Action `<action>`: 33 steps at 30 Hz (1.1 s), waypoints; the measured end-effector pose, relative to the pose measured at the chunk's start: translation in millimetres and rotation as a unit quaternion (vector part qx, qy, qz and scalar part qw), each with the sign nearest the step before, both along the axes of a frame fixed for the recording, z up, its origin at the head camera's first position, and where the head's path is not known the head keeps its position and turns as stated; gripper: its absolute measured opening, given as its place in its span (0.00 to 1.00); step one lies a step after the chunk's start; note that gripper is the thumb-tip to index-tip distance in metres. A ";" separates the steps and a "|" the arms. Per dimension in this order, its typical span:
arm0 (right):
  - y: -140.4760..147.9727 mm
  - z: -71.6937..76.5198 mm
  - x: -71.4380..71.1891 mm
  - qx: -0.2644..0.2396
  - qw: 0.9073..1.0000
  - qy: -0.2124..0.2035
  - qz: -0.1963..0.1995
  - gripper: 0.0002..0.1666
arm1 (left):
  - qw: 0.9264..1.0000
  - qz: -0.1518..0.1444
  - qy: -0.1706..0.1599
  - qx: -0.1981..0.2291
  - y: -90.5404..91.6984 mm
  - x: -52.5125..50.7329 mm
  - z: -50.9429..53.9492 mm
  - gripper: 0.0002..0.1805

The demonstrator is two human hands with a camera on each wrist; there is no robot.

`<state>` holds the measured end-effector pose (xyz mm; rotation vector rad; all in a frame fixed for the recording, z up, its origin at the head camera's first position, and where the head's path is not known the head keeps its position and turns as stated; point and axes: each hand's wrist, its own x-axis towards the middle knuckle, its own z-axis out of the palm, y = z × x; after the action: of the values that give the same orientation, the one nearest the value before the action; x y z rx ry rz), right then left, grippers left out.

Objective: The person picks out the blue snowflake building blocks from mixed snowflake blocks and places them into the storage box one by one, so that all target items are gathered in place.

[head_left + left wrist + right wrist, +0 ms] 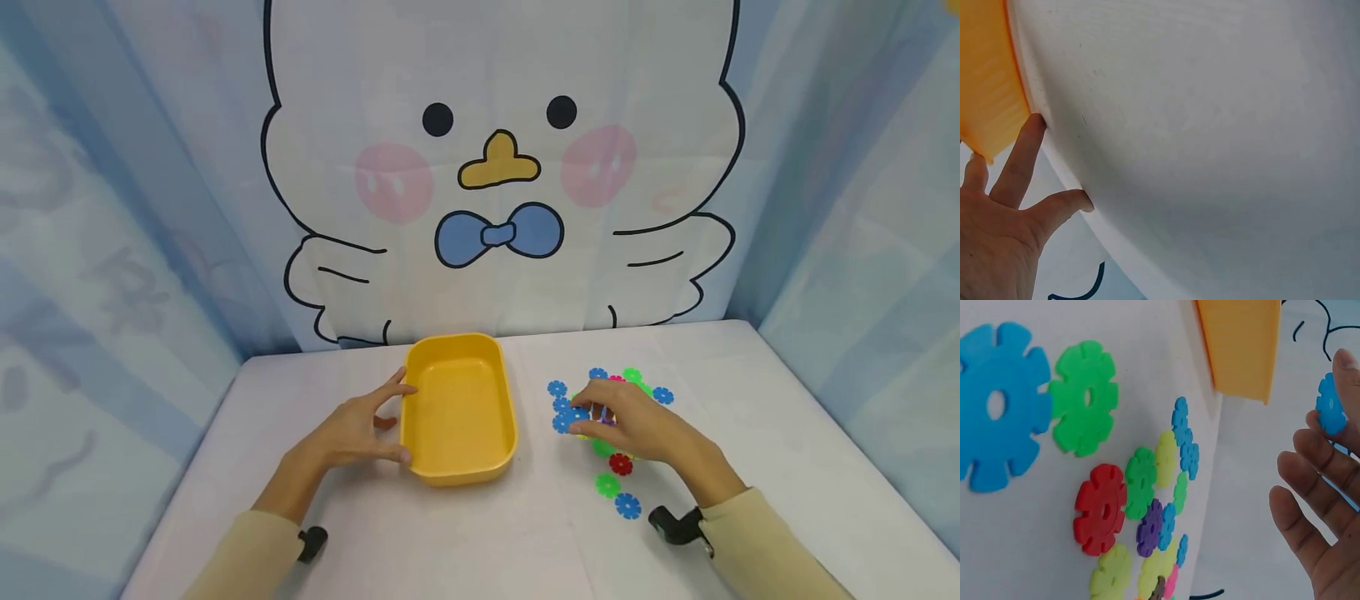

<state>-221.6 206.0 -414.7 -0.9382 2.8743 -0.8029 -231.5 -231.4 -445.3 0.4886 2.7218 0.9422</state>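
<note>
My left hand (348, 429) rests against the left side of a yellow plastic tray (459, 417). Its fingers are spread, with the thumb near the front corner and a fingertip on the rim; the left wrist view shows them mostly straight. Over a scatter of notched plastic discs, my right hand (637, 417) hovers to the right of the tray. Between its thumb and index finger it pinches a blue notched disc (1331, 406), while the other fingers are loosely bent. The hand hides some of the discs beneath it in the head view.
Loose discs lie on the white table (420, 542), among them a red disc (621, 463), a green disc (608, 485) and a blue disc (627, 506). A purple disc (1149, 528) shows in the right wrist view. A printed curtain (495, 292) stands behind the table.
</note>
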 end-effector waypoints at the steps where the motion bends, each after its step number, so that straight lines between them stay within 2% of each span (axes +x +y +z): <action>1: -1.7 -0.1 -2.0 -0.004 1.000 0.003 0.004 0.22 | 1.000 0.001 0.001 -0.003 0.0 0.0 -0.5 0.59; 12: -27.0 1.7 -21.9 -0.041 0.997 0.038 0.043 0.17 | 1.000 -0.005 0.005 -0.021 1.6 -6.4 2.0 0.59; 19: -45.7 9.5 -33.8 -0.059 0.996 0.033 0.054 0.18 | 1.000 -0.006 -0.001 -0.025 3.1 -7.3 2.7 0.59; 24: -60.0 11.7 -43.8 -0.068 0.995 0.037 0.064 0.17 | 1.000 -0.003 0.006 -0.022 2.0 -6.6 1.1 0.59; 33: -82.6 12.9 -58.0 -0.066 0.995 0.028 0.074 0.17 | 1.000 -0.004 -0.004 -0.005 2.4 -5.4 1.4 0.57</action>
<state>-279.5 123.5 -401.8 -1.1901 2.7844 -0.9769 -236.8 -229.0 -443.9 0.4915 2.7145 0.9250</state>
